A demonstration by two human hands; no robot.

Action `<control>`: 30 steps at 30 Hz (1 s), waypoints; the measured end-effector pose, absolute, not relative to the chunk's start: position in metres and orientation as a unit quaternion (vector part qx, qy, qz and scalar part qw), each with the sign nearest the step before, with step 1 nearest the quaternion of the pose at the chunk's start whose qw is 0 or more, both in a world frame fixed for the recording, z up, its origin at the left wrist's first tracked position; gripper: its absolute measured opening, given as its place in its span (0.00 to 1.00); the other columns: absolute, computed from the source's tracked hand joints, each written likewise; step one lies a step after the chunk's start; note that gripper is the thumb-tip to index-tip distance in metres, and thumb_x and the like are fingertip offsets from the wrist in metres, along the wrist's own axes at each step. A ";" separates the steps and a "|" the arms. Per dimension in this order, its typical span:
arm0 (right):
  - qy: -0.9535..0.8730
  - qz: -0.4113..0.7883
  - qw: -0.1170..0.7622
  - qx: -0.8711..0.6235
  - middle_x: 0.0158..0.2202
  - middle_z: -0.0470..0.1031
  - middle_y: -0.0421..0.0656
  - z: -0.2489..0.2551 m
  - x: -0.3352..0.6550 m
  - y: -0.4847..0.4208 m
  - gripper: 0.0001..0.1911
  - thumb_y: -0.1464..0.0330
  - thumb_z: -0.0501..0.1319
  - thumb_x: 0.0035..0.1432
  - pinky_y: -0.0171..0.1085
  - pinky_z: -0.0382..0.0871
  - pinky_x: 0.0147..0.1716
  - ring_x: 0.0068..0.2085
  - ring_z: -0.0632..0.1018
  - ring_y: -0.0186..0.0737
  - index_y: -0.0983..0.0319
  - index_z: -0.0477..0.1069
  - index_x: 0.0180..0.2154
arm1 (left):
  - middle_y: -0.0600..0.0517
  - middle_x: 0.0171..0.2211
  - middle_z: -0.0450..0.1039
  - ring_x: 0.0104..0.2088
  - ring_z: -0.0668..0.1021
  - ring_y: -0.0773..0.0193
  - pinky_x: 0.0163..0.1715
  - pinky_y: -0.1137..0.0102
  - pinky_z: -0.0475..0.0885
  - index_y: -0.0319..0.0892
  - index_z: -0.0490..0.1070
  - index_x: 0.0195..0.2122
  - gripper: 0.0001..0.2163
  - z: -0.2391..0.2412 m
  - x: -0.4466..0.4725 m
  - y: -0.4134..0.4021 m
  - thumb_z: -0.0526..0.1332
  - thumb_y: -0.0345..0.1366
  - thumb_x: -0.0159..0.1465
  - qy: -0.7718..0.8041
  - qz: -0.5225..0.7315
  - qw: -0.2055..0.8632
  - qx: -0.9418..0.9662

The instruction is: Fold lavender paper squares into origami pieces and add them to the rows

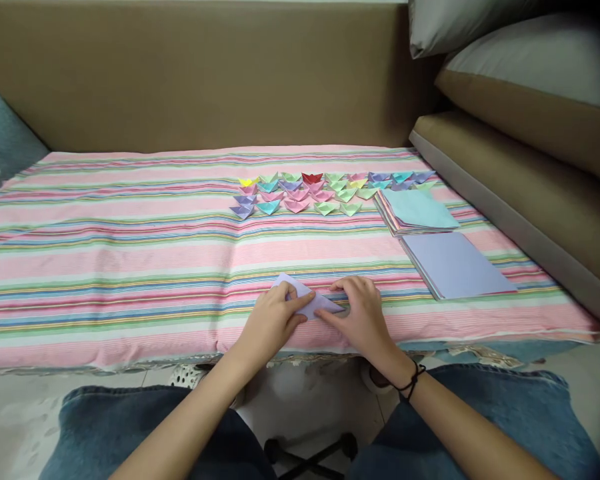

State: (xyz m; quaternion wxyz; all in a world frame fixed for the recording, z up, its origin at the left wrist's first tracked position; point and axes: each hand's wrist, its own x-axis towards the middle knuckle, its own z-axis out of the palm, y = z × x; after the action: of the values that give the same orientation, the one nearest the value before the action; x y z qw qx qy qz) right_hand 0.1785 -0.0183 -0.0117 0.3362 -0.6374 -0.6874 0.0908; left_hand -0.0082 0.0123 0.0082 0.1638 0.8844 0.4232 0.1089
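A lavender sheet of origami paper (pixel 307 308), folded into a pointed triangular shape, lies on the striped cloth near its front edge. My left hand (pixel 276 317) presses on it, with the thumb and forefinger on the paper and the other fingers curled. My right hand (pixel 364 317) is at the paper's right corner. Its thumb touches the lower edge, and its bent fingers arch over the far side, so the pointed tip is between them. Part of the paper is hidden under my left fingers.
Rows of small folded paper boats (pixel 297 205) in several colours stand farther back. To the right lie a stack of light-blue-topped paper (pixel 423 208) and a stack of lavender-topped paper (pixel 455 265). Brown cushions (pixel 530 173) border the right side; a brown backrest (pixel 205 80) rises behind.
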 end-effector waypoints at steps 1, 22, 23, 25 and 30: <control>-0.686 0.083 0.330 -0.643 0.36 0.71 0.42 -0.011 0.176 -0.018 0.19 0.59 0.68 0.43 0.45 0.60 0.41 0.42 0.68 0.49 0.58 0.65 0.35 | 0.49 0.36 0.62 0.36 0.68 0.61 0.35 0.67 0.64 0.50 0.64 0.55 0.21 0.010 -0.008 0.015 0.59 0.31 0.60 0.420 0.096 0.166 0.887; -0.694 0.278 0.331 -0.575 0.36 0.73 0.42 0.003 0.217 -0.006 0.09 0.75 0.59 0.46 0.43 0.65 0.41 0.42 0.72 0.46 0.59 0.68 0.33 | 0.52 0.36 0.61 0.33 0.69 0.64 0.34 0.70 0.64 0.53 0.64 0.55 0.23 0.015 -0.008 0.024 0.61 0.31 0.58 0.401 0.068 0.179 0.896; -0.693 0.290 0.334 -0.569 0.37 0.74 0.42 0.004 0.219 -0.006 0.09 0.76 0.58 0.47 0.43 0.66 0.41 0.43 0.72 0.46 0.59 0.69 0.33 | 0.52 0.36 0.61 0.33 0.69 0.64 0.34 0.70 0.64 0.53 0.64 0.55 0.23 0.016 -0.008 0.024 0.61 0.31 0.58 0.401 0.067 0.177 0.896; -0.694 0.307 0.353 -0.547 0.38 0.75 0.43 0.008 0.219 -0.007 0.10 0.75 0.55 0.52 0.43 0.67 0.42 0.44 0.73 0.44 0.58 0.71 0.35 | 0.52 0.36 0.61 0.33 0.69 0.64 0.35 0.70 0.64 0.53 0.63 0.56 0.24 0.017 -0.008 0.023 0.61 0.32 0.58 0.401 0.064 0.174 0.897; -0.773 0.216 0.369 -0.469 0.44 0.76 0.44 0.007 0.198 -0.023 0.11 0.72 0.54 0.59 0.45 0.65 0.48 0.47 0.73 0.43 0.58 0.73 0.40 | 0.51 0.37 0.62 0.34 0.70 0.64 0.36 0.69 0.66 0.52 0.63 0.56 0.24 0.017 -0.008 0.025 0.61 0.32 0.58 0.398 0.055 0.172 0.899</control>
State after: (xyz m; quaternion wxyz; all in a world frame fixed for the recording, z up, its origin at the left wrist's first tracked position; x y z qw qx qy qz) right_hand 0.1978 -0.0232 0.0071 0.3687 -0.4690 -0.7731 0.2155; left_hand -0.0082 0.0248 0.0168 0.1725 0.8992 0.3983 0.0548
